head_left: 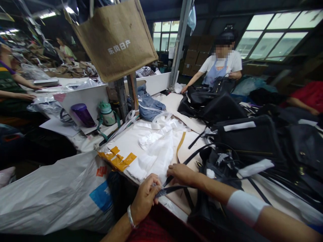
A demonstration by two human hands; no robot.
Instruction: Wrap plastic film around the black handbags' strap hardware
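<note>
Pale table bears black bags, with probable cartons stacked behind.

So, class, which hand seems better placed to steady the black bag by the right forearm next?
Probably the right hand: its forearm reaches across beside the black bag, while the left hand is farther off, pinching a black strap.

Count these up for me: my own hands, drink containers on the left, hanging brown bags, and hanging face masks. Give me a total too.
Your hands: 2 (left hand and right hand, at the black strap)
Drink containers: 2 (purple tumbler, green bottle)
Hanging brown bag: 1
Hanging face mask: 1
Total: 6
</note>
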